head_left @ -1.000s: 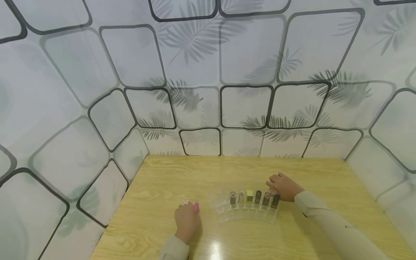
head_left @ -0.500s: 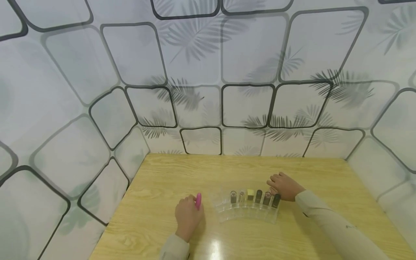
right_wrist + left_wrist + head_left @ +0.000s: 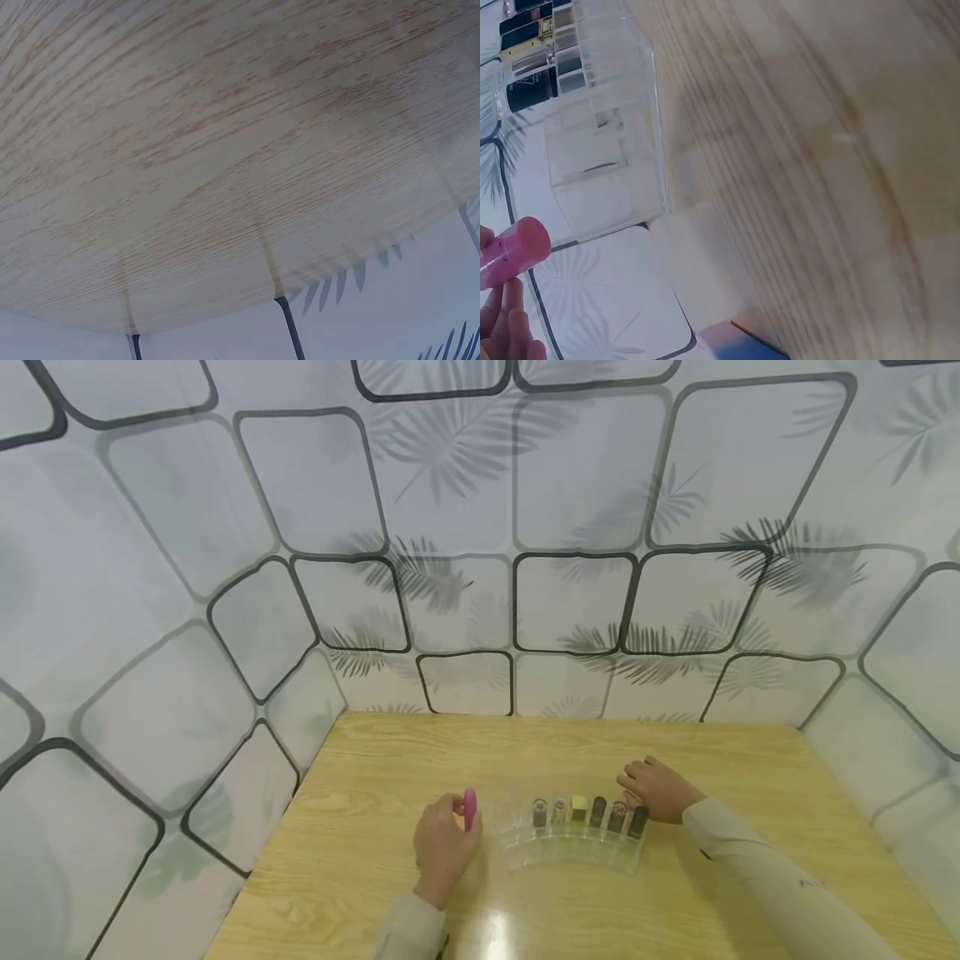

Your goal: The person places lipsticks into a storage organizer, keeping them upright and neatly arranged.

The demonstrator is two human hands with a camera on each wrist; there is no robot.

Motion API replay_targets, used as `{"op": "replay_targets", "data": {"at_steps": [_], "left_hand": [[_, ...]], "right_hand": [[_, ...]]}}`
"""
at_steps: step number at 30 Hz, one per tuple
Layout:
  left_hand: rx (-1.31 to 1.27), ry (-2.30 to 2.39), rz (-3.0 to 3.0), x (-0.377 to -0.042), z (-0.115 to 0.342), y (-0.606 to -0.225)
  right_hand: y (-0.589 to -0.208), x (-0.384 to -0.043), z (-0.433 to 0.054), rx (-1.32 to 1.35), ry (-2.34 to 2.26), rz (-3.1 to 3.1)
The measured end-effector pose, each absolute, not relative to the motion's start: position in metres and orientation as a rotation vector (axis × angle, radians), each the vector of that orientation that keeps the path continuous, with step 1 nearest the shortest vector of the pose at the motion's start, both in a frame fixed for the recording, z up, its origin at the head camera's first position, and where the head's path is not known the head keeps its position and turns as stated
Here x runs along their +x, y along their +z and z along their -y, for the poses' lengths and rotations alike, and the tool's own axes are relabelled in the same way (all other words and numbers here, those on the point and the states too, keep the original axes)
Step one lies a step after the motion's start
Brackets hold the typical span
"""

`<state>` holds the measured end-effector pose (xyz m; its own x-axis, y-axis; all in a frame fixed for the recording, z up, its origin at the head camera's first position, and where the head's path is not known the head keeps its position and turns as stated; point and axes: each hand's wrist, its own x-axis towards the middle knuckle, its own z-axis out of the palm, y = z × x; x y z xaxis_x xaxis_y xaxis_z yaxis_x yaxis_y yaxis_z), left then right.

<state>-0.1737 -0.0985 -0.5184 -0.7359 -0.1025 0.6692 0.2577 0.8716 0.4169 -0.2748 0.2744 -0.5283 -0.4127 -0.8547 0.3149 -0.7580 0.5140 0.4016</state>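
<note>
A pink lipstick tube stands nearly upright between the thumb and fingers of my left hand, left of a clear tiered lipstick stand. The left wrist view shows the pink tube end-on, with fingertips below it. Several lipsticks with dark, clear and yellow caps fill a row of the stand. My right hand is at the stand's back right corner, fingers bent and thumb towards the end lipstick. Its grip on the clear plastic cannot be made out. The right wrist view shows no hand.
A pink-and-blue object lies low in the left wrist view, mostly cut off. Everything rests on a wood-grain table. Patterned walls rise behind it and at both sides.
My left hand has brought the pink tube up from the table, turning it upright and moving right towards the stand. My right hand and the stand stay in place.
</note>
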Motion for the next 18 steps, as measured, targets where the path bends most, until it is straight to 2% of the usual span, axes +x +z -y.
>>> {"op": "replay_targets", "data": {"at_steps": [18], "left_hand": [[-0.138,-0.686,2.281,-0.179,0.065,-0.515]], "right_hand": [[-0.522,-0.272,-0.272,1.320,-0.265,2.285]]}}
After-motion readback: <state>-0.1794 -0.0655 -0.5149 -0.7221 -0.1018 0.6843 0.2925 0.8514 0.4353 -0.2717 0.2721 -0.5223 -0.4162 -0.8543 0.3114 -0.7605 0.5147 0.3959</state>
